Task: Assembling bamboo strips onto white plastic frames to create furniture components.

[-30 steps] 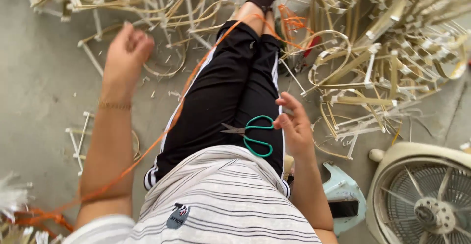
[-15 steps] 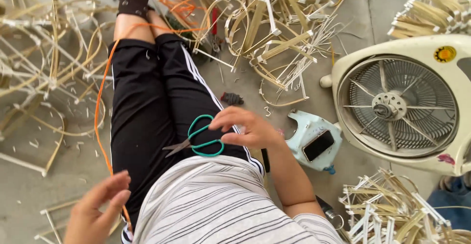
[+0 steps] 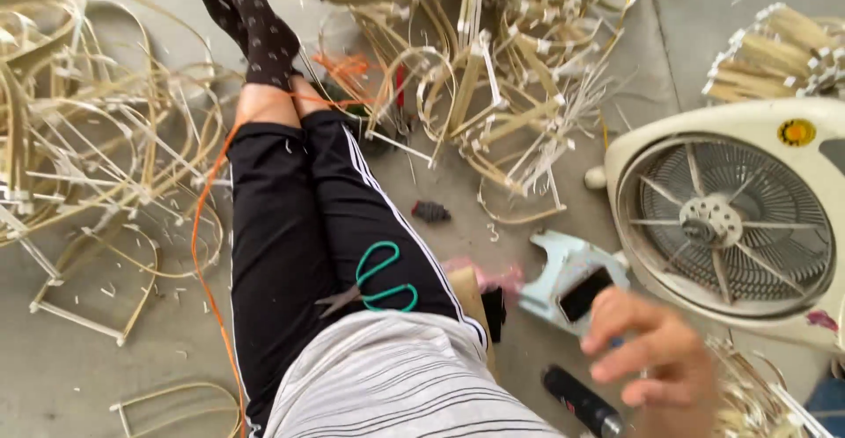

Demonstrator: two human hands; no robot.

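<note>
I sit on the floor with my legs in black trousers stretched out. Green-handled scissors lie loose on my right thigh. My right hand is blurred at the lower right, fingers loosely apart, with nothing seen in it. It hovers just below a dark phone that rests on a small pale-blue stool, and above a black cylinder-shaped tool on the floor. My left hand is out of view. An orange cord runs along my left leg toward my feet.
A cream box fan lies face up at the right. Heaps of bent bamboo strips and frames cover the floor ahead, with more strips at the left. A small dark object lies beside my leg.
My right hand has let go of the scissors, left on my thigh, and moved right toward the phone and stool. My left hand has dropped out of view. The view swung right.
</note>
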